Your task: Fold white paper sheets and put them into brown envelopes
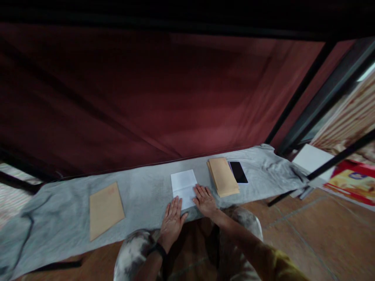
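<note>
A white sheet of paper (184, 181) with a crease across it lies flat on the grey cloth, in front of me. My left hand (172, 218) rests at its lower left edge, fingers stretched out and palm down. Flat on the lower right edge of the sheet lies my right hand (205, 201), its fingers spread too. Just right of the sheet is a stack of brown envelopes (224, 176). A single brown envelope (106, 210) lies farther off to the left.
The grey cloth (140, 195) covers a long, narrow bench. Beside the envelope stack lies a dark-screened phone (238, 172). A dark red panel (175, 97) rises behind the bench. At the right, a white box (313, 160) and a red printed carton (351, 181) stand near the tiled floor.
</note>
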`<state>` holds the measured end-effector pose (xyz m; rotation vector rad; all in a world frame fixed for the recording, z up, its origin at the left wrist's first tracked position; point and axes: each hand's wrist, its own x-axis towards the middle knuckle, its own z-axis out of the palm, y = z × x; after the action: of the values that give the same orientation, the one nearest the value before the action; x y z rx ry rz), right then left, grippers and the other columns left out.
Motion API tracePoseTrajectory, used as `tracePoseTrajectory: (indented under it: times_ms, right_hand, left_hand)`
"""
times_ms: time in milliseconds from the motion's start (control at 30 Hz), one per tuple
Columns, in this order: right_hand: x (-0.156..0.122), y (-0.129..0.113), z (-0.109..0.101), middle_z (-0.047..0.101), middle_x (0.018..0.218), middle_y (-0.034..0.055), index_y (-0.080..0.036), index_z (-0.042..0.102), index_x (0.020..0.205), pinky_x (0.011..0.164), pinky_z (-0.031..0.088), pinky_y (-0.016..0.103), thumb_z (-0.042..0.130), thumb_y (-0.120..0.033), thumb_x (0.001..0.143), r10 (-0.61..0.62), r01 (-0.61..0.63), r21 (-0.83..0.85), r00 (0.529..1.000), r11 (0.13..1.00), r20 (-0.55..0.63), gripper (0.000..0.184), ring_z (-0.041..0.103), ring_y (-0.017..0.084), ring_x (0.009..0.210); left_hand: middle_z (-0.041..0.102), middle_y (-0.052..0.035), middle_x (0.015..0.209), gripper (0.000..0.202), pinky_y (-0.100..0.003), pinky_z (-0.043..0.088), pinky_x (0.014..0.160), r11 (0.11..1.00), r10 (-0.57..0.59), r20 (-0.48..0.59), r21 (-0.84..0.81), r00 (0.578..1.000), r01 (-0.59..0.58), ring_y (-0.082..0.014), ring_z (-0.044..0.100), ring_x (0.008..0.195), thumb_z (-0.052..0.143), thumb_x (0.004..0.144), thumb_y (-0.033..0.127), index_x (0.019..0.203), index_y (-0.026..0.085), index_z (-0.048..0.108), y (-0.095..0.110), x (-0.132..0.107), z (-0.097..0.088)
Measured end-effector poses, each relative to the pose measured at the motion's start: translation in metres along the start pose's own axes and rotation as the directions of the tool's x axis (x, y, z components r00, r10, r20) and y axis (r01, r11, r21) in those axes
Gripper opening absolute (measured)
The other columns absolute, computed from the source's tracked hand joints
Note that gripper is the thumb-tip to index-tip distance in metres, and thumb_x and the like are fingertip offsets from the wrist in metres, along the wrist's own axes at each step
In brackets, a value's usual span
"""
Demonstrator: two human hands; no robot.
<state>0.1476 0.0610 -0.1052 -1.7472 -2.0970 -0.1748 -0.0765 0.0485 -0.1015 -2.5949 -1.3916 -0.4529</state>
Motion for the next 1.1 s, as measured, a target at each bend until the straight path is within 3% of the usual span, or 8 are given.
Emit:
tracePoseTrajectory:
  times_ms: [233,467,767,833,967,1100]
  right_hand:
    - [-0.009,-0.001,-0.005,0.048,0.152,0.0084,-0.019,0.045,0.150,0.117,0.027,0.047,0.040,-0.046,0.102,0.149,-0.149,-0.076,0.989,0.986,-0.008,0.055,0.045,0.029,0.139]
    - [-0.009,-0.003,-0.009,0.050,0.150,0.0082,-0.018,0.048,0.148,0.116,0.029,0.045,0.039,-0.043,0.102,0.138,-0.139,-0.088,0.990,0.986,-0.019,0.053,0.046,0.028,0.138]
    - [-0.018,0.005,-0.013,0.053,0.148,0.0120,-0.014,0.048,0.147,0.115,0.034,0.045,0.044,-0.034,0.101,0.107,-0.111,-0.039,0.990,0.993,-0.089,0.050,0.046,0.027,0.138]
    - [-0.021,0.000,-0.018,0.050,0.150,0.0118,-0.015,0.045,0.149,0.116,0.033,0.045,0.043,-0.031,0.101,0.080,-0.082,-0.023,0.992,0.996,-0.099,0.050,0.044,0.026,0.140]
    - [-0.028,-0.024,-0.023,0.044,0.156,0.0064,-0.021,0.041,0.152,0.118,0.032,0.042,0.043,-0.034,0.103,-0.112,0.116,0.052,0.992,0.992,-0.065,0.050,0.041,0.022,0.143]
    - [-0.037,-0.046,-0.021,0.048,0.152,0.0081,-0.020,0.041,0.152,0.118,0.032,0.042,0.047,-0.036,0.102,-0.191,0.193,0.111,0.981,0.975,-0.032,0.053,0.043,0.020,0.141]
  left_hand:
    - [0.045,-0.0141,0.154,0.064,-0.048,0.036,0.117,1.000,-0.021,0.016,0.000,1.000,0.021,-0.0262,0.039,0.145,0.036,0.100,0.049,0.154,0.014,0.033,-0.007,-0.017,-0.008]
    - [0.040,-0.0149,0.157,0.065,-0.050,0.033,0.118,0.998,-0.064,0.086,-0.006,0.994,0.064,-0.0268,0.036,0.147,0.035,0.100,0.049,0.154,0.012,0.033,-0.004,-0.016,-0.011]
    - [0.041,-0.0162,0.157,0.065,-0.049,0.034,0.117,0.999,-0.041,0.068,0.003,0.997,0.041,-0.0278,0.036,0.147,0.039,0.098,0.045,0.154,0.012,0.032,-0.006,-0.018,-0.008]
    - [0.041,-0.0166,0.157,0.066,-0.049,0.034,0.117,0.999,-0.039,0.064,0.008,0.997,0.039,-0.0279,0.035,0.147,0.040,0.098,0.044,0.155,0.012,0.030,-0.006,-0.018,-0.007]
    - [0.040,-0.0169,0.157,0.068,-0.050,0.033,0.117,0.999,-0.040,0.072,0.013,0.997,0.039,-0.0280,0.033,0.148,0.041,0.097,0.044,0.155,0.011,0.027,-0.005,-0.019,-0.005]
    - [0.040,-0.0178,0.157,0.068,-0.049,0.033,0.117,0.999,-0.036,0.080,0.013,0.996,0.035,-0.0278,0.034,0.147,0.043,0.096,0.043,0.154,0.010,0.028,-0.005,-0.019,-0.006]
